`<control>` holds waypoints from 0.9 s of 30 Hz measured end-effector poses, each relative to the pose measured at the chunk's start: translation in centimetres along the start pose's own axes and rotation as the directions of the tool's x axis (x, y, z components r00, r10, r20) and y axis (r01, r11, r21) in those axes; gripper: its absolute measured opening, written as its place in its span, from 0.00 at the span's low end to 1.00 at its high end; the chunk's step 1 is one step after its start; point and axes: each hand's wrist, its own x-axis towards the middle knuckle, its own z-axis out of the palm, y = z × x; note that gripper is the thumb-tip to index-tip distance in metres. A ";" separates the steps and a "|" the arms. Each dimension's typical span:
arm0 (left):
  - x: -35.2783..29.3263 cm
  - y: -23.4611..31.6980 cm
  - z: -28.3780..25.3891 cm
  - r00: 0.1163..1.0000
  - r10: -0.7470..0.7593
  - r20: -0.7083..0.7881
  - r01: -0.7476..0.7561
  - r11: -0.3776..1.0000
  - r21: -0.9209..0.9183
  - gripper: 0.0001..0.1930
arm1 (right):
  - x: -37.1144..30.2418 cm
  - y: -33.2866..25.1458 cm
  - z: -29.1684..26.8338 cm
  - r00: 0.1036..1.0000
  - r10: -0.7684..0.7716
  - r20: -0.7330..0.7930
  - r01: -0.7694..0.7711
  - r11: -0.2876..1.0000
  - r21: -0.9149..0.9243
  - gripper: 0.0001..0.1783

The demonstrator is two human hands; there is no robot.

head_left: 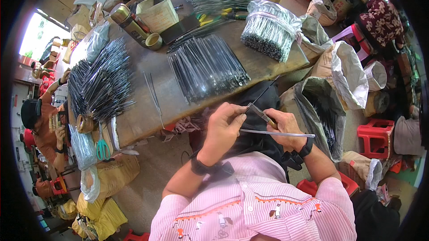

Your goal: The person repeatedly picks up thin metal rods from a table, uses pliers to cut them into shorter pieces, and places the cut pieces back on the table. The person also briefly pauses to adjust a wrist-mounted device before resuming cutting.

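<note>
My left hand pinches a thin dark metal rod between thumb and fingertips, above my lap. My right hand is closed round a hand tool with a flat metal head and a brownish grip, apparently pliers. The tool's head meets the rod just by my left fingertips. A long silver metal strip crosses below the tool, against my right hand; how it is held is hidden. On the table ahead lies a wide row of dark slender metal pieces. A slim tweezer-shaped piece lies apart to its left.
Heaps of slim metal pieces cover the table's left and far parts. A wrapped bundle stands at its right corner. Flask, box and teal scissors also lie there. Sacks and red stools stand right. Other people sit nearby.
</note>
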 end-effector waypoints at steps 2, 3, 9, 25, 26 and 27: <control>0.1 -0.2 0.0 1.000 -0.011 0.005 0.011 1.000 0.003 0.08 | 0.0 0.0 0.1 1.000 0.016 0.015 -0.015 1.000 -0.013 0.22; 0.2 -0.3 0.0 1.000 -0.031 0.004 0.031 0.999 -0.030 0.08 | 0.0 -0.1 0.2 1.000 0.014 0.016 -0.013 1.000 -0.029 0.21; 0.4 -0.5 -0.4 0.984 -0.170 0.047 0.176 0.969 -0.175 0.08 | 0.3 0.1 0.4 1.000 -0.031 0.001 0.030 0.992 -0.126 0.15; -1.0 0.0 -3.0 0.955 0.270 -0.121 -0.163 0.823 0.544 0.12 | 2.3 -0.6 0.9 0.994 0.071 0.083 -0.060 0.991 -0.122 0.19; -1.1 -0.5 -3.6 0.948 0.277 -0.160 -0.149 0.826 0.544 0.11 | 2.6 -0.7 1.1 0.995 0.059 0.080 -0.052 0.994 -0.092 0.22; -1.2 -1.0 -4.2 0.938 0.284 -0.199 -0.136 0.829 0.543 0.11 | 2.7 -0.7 1.2 0.996 0.051 0.079 -0.045 0.996 -0.074 0.24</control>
